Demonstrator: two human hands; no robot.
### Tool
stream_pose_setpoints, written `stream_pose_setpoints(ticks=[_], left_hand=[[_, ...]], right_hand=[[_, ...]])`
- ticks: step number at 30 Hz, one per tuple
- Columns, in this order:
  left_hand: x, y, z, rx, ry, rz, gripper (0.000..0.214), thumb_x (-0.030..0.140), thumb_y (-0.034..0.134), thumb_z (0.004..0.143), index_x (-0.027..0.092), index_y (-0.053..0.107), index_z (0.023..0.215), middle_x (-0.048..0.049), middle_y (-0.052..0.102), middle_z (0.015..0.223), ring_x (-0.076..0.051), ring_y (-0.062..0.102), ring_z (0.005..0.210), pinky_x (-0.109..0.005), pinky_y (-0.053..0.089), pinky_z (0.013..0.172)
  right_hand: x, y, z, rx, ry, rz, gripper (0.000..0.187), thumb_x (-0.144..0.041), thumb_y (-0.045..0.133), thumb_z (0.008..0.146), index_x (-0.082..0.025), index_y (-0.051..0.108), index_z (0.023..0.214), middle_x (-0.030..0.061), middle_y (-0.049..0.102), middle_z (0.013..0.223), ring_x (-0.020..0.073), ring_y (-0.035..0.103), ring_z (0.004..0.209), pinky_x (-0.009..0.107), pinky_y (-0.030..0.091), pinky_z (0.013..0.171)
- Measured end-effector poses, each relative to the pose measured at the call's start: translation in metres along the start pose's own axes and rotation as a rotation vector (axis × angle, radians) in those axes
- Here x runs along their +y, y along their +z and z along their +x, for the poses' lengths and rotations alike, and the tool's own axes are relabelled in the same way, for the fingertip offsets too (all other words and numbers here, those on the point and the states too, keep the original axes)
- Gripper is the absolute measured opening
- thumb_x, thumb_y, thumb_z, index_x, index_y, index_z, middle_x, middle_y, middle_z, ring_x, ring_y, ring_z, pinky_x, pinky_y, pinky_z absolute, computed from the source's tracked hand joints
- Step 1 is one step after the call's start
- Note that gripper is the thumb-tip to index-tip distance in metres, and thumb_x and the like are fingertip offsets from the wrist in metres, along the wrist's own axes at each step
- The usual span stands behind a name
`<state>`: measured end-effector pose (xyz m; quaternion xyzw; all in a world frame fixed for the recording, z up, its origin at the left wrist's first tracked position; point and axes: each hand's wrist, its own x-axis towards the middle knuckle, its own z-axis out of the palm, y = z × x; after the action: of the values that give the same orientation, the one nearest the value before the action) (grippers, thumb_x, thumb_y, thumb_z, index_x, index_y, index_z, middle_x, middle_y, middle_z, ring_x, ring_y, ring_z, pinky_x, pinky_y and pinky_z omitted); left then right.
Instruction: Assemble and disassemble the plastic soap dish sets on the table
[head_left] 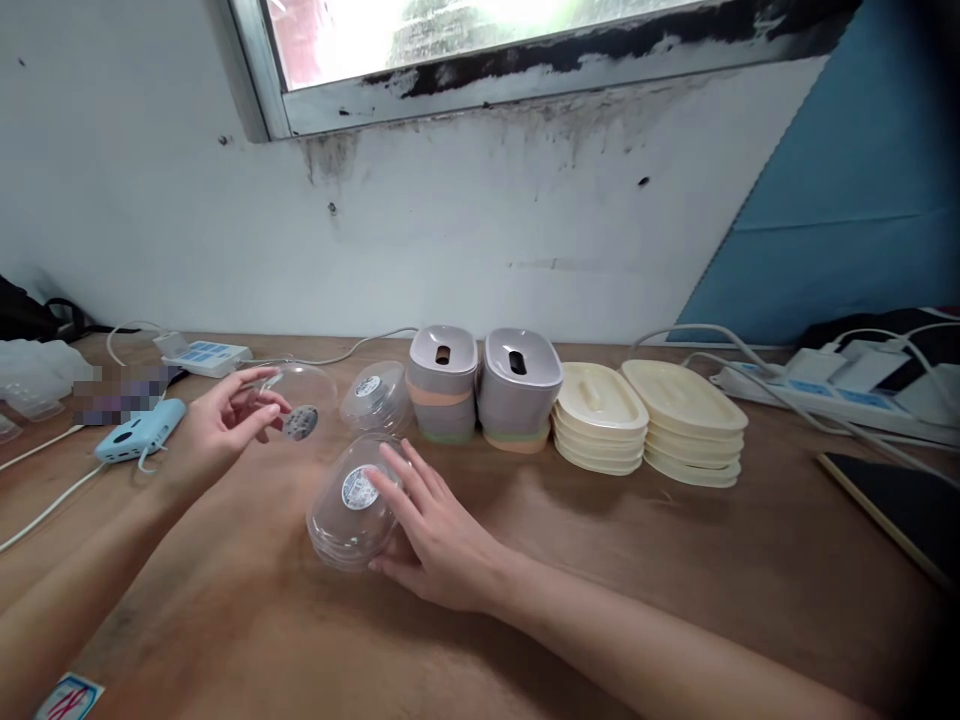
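My left hand (238,412) pinches the near edge of a clear plastic lid (315,385) with a round printed sticker, tilted above the table. In front of me lies a stack of similar clear lids (341,525), the top one with a round blue-and-white sticker. My right hand (435,530) rests against the right side of this stack, fingers spread over its edge. Behind it sits another small stack of clear lids (373,398), also with a sticker on top.
Two stacks of grey-mauve containers (519,395) stand near the wall, beside two stacks of cream lids (600,400). Power strips (840,390) with white cables lie at both sides. A blue power bank (141,431) is at left, a dark board (892,510) at right.
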<state>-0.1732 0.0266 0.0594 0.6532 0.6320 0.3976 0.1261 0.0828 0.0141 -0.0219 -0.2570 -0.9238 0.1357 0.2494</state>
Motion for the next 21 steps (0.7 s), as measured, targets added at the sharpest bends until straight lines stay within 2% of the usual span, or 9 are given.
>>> stream_pose_setpoints(ticks=[2, 4, 6, 8, 11, 15, 17, 19, 21], left_hand=[[0.022, 0.006, -0.008, -0.059, -0.135, -0.335, 0.059, 0.044, 0.058, 0.071, 0.014, 0.046, 0.121, -0.008, 0.063, 0.095, -0.015, 0.059, 0.067, -0.025, 0.047, 0.056], [0.033, 0.018, -0.012, -0.192, -0.245, -0.435, 0.061, 0.043, 0.062, 0.069, 0.012, 0.049, 0.12, -0.0095, 0.063, 0.096, -0.014, 0.057, 0.063, -0.027, 0.046, 0.056], [0.036, 0.035, -0.016, -0.286, -0.248, -0.335, 0.059, 0.047, 0.061, 0.07, 0.011, 0.053, 0.116, -0.0092, 0.063, 0.093, -0.016, 0.058, 0.067, -0.031, 0.047, 0.061], [0.032, 0.05, -0.021, -0.288, -0.162, -0.172, 0.057, 0.053, 0.055, 0.072, 0.012, 0.056, 0.111, -0.0077, 0.063, 0.088, -0.021, 0.058, 0.076, -0.034, 0.047, 0.067], [0.025, 0.063, -0.023, -0.247, -0.036, 0.028, 0.056, 0.06, 0.046, 0.074, 0.017, 0.058, 0.108, -0.0075, 0.06, 0.094, -0.025, 0.058, 0.084, -0.038, 0.047, 0.073], [0.013, 0.049, 0.006, -0.23, 0.028, 0.225, 0.058, 0.062, 0.041, 0.076, 0.017, 0.055, 0.109, -0.009, 0.056, 0.109, -0.024, 0.058, 0.091, -0.037, 0.048, 0.08], [0.004, 0.033, 0.034, -0.05, 0.048, 0.422, 0.056, 0.056, 0.032, 0.083, 0.011, 0.052, 0.11, -0.0098, 0.055, 0.11, -0.024, 0.054, 0.102, -0.034, 0.043, 0.09], [-0.009, 0.019, 0.063, 0.02, 0.041, 0.497, 0.058, 0.051, 0.032, 0.085, 0.005, 0.044, 0.118, -0.0148, 0.041, 0.128, -0.034, 0.032, 0.125, -0.045, 0.024, 0.104], [-0.026, 0.011, 0.084, -0.002, 0.028, 0.528, 0.059, 0.051, 0.033, 0.084, 0.001, 0.041, 0.115, -0.0192, 0.032, 0.135, -0.043, 0.018, 0.128, -0.056, 0.015, 0.103]], right_hand=[[0.001, 0.002, 0.0, 0.1, 0.038, 0.01, 0.098, -0.036, 0.067, 0.071, -0.012, 0.003, 0.141, 0.023, 0.007, 0.147, 0.0345, -0.002, 0.136, 0.055, 0.02, 0.104], [0.002, 0.004, -0.001, 0.175, 0.063, 0.028, 0.11, -0.038, 0.07, 0.068, -0.013, -0.008, 0.141, 0.0258, 0.002, 0.147, 0.0351, -0.004, 0.136, 0.056, 0.021, 0.104], [0.002, 0.004, -0.002, 0.178, 0.069, 0.065, 0.115, -0.038, 0.072, 0.066, -0.015, -0.014, 0.14, 0.0268, -0.002, 0.146, 0.0349, -0.002, 0.136, 0.054, 0.024, 0.103], [0.001, 0.003, -0.002, 0.128, 0.067, 0.099, 0.115, -0.036, 0.073, 0.066, -0.015, -0.012, 0.141, 0.027, -0.006, 0.146, 0.0348, 0.0, 0.136, 0.052, 0.029, 0.102], [0.0, 0.002, -0.002, 0.052, 0.053, 0.083, 0.1, -0.036, 0.071, 0.069, -0.017, 0.007, 0.142, 0.0244, -0.004, 0.147, 0.0366, -0.002, 0.135, 0.053, 0.025, 0.103], [-0.001, -0.001, -0.003, -0.009, 0.061, 0.041, 0.078, -0.04, 0.066, 0.074, -0.022, 0.025, 0.139, 0.0201, 0.002, 0.148, 0.0405, -0.001, 0.134, 0.055, 0.017, 0.105], [-0.002, -0.003, -0.002, -0.018, 0.075, 0.041, 0.075, -0.041, 0.064, 0.076, -0.023, 0.026, 0.139, 0.02, 0.003, 0.147, 0.0419, 0.001, 0.134, 0.055, 0.019, 0.105], [-0.002, -0.004, -0.002, -0.017, 0.066, 0.037, 0.074, -0.042, 0.062, 0.077, -0.024, 0.025, 0.139, 0.0209, 0.004, 0.147, 0.0421, 0.004, 0.133, 0.055, 0.02, 0.105], [-0.002, -0.005, -0.002, -0.012, 0.058, 0.032, 0.075, -0.044, 0.061, 0.078, -0.024, 0.024, 0.139, 0.0218, 0.006, 0.146, 0.0421, 0.006, 0.133, 0.055, 0.021, 0.104]])
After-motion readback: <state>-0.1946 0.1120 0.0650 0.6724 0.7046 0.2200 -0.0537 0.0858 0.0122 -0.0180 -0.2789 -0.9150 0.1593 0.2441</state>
